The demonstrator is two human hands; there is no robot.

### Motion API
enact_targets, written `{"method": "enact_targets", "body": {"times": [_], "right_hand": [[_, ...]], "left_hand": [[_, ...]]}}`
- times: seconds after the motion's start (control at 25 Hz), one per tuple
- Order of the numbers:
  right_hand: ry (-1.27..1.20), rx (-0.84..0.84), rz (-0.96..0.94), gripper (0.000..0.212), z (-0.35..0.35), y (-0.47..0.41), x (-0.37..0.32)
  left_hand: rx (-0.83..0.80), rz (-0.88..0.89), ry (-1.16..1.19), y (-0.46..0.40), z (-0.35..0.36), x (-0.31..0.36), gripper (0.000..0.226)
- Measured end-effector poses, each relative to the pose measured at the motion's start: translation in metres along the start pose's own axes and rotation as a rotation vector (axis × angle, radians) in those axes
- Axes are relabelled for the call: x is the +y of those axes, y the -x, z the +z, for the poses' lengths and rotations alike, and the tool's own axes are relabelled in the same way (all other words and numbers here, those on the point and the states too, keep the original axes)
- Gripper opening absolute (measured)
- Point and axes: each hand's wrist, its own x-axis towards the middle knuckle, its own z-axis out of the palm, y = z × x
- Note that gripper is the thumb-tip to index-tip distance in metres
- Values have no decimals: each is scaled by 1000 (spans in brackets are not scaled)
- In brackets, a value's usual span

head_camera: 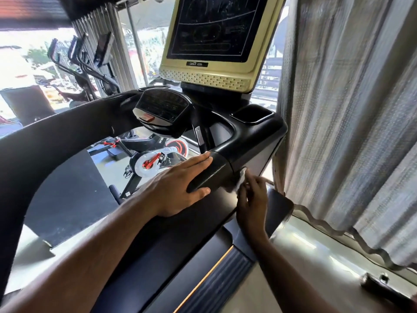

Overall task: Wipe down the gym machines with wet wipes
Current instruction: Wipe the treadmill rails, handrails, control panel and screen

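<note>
Grey curtain (pixel 338 109) fills the frame's right; windows glare behind the treadmill (pixel 248 136). My left hand (pixel 178 186) lies flat on its right handrail (pixel 209 175), fingers straight, together. That rail runs from lower left toward upper right. My right hand (pixel 250 197) pinches the wet wipe (pixel 241 177), mostly hidden, against the rail's outer side.

Only legible lettering: white "WE", cut off by the treadmill's right handrail (pixel 225 154), on the dark frame of the spin bike (pixel 158 152) behind it. Treadmill screen (pixel 216 28) markings and control-panel (pixel 162 109) figures too blurred to read.
</note>
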Motion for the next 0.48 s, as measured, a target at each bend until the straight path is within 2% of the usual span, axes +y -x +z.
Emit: {"method": "enact_targets", "body": {"times": [0.12,0.2,0.28,0.36,0.44,0.48], "right_hand": [[-31,39,-211,45,-20,-5,-54],[43,-56,-427,41,-22,-24,-73],[109,-229,-457,49,-9,-26,-73],[177,-261,-434,50,8,-4,-59],[215,-265,-482,45,18,23,-54],[216,-319,-519,47,19,33,-55]], "left_hand": [[-43,-44,-64,20,-8,-5,83],[-80,-97,-121,50,-12,-11,87],[-57,-179,-97,80,-13,-12,88],[-5,-218,-92,98,-9,-11,88],[29,-247,-126,108,-6,-10,87],[34,-257,-144,115,-6,-10,86]]}}
